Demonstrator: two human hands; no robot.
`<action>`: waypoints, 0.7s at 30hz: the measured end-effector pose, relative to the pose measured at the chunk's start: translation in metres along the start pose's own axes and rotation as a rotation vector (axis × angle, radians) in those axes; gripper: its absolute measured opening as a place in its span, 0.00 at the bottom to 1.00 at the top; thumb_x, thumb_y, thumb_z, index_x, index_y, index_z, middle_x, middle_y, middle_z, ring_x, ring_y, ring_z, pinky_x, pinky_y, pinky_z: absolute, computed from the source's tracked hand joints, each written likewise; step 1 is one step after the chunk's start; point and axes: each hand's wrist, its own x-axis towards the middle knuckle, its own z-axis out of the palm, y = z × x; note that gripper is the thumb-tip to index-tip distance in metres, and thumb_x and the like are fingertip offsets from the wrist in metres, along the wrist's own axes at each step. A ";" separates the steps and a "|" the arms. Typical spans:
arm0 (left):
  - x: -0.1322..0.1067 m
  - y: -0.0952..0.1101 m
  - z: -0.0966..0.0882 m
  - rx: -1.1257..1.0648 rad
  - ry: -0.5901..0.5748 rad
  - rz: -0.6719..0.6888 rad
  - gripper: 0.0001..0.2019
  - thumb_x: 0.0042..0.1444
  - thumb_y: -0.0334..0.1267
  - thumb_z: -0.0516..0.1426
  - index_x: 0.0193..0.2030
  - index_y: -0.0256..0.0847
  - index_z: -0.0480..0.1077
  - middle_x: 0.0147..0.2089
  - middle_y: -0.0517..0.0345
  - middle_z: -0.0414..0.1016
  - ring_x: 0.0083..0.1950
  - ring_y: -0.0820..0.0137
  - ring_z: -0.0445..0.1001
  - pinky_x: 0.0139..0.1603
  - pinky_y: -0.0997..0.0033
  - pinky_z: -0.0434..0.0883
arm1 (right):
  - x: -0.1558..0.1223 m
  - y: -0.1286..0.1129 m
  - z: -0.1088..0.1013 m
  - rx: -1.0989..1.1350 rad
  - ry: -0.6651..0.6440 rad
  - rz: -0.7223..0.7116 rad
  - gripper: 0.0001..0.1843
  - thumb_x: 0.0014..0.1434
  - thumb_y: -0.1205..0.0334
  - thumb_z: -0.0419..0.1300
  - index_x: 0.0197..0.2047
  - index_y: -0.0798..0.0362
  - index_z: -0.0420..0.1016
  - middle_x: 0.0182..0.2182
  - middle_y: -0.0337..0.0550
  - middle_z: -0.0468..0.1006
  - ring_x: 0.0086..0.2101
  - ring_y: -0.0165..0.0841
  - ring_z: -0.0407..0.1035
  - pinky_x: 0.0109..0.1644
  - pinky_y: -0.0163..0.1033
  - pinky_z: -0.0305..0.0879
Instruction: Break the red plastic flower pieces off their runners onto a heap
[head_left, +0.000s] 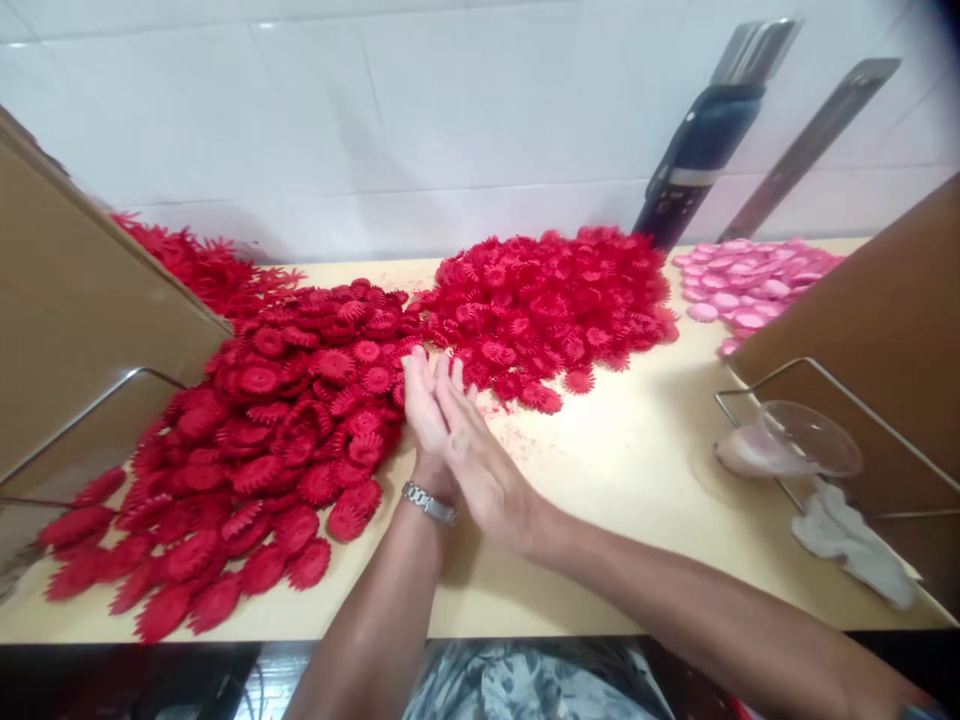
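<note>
- Both hands are palm to palm above the tabletop, fingers straight and pointing toward the wall.
- The left hand, a metal watch on its wrist, lies against the right hand, which covers part of it.
- The grip: the palms are together, but I can't tell whether anything is held between them.
- The left pile of dark red, notched discs is just beside the left hand and spreads to the front edge.
- The right pile, a brighter red, sits beyond the fingertips and meets the left pile; red crumbs lie along its near edge.
- Spiky red pieces are heaped at the back left, beside a brown board.
- Pink discs are heaped at the back right, near another board.
- A dark flask and a metal strip are in front of the wall, both slanting in my view.
- A clear cup is tipped toward the right board, with a crumpled white tissue near it.
</note>
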 end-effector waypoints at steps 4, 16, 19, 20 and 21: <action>-0.006 -0.003 0.006 -0.137 -0.048 -0.005 0.20 0.60 0.53 0.41 0.53 0.55 0.64 0.66 0.64 0.53 0.63 0.69 0.58 0.54 0.67 0.65 | 0.010 -0.003 -0.004 0.037 0.069 0.079 0.34 0.62 0.41 0.29 0.67 0.47 0.35 0.67 0.36 0.35 0.65 0.34 0.28 0.67 0.52 0.28; -0.014 0.000 0.014 -0.121 -0.065 -0.042 0.23 0.59 0.56 0.40 0.54 0.52 0.64 0.66 0.61 0.55 0.64 0.72 0.57 0.57 0.70 0.62 | 0.015 0.008 -0.009 0.088 0.083 0.154 0.34 0.63 0.42 0.32 0.67 0.47 0.37 0.66 0.39 0.37 0.65 0.36 0.29 0.66 0.55 0.26; -0.022 -0.011 0.017 -0.160 -0.145 -0.052 0.19 0.59 0.50 0.45 0.47 0.45 0.70 0.57 0.54 0.68 0.58 0.69 0.66 0.53 0.70 0.67 | 0.033 0.021 -0.022 0.082 0.139 0.265 0.31 0.64 0.45 0.31 0.67 0.46 0.38 0.66 0.39 0.40 0.64 0.37 0.29 0.65 0.60 0.25; -0.023 -0.014 0.017 -0.168 -0.132 -0.084 0.17 0.59 0.47 0.46 0.43 0.42 0.71 0.53 0.52 0.71 0.54 0.68 0.69 0.50 0.70 0.68 | 0.036 0.024 -0.027 0.107 0.157 0.263 0.30 0.64 0.46 0.30 0.67 0.46 0.36 0.66 0.40 0.41 0.64 0.37 0.33 0.65 0.60 0.30; -0.022 -0.016 0.016 -0.178 -0.112 -0.122 0.16 0.59 0.44 0.47 0.40 0.39 0.72 0.49 0.50 0.74 0.50 0.68 0.72 0.47 0.71 0.70 | 0.038 0.025 -0.031 0.148 0.174 0.244 0.30 0.65 0.48 0.29 0.67 0.46 0.33 0.66 0.41 0.44 0.64 0.37 0.37 0.65 0.59 0.37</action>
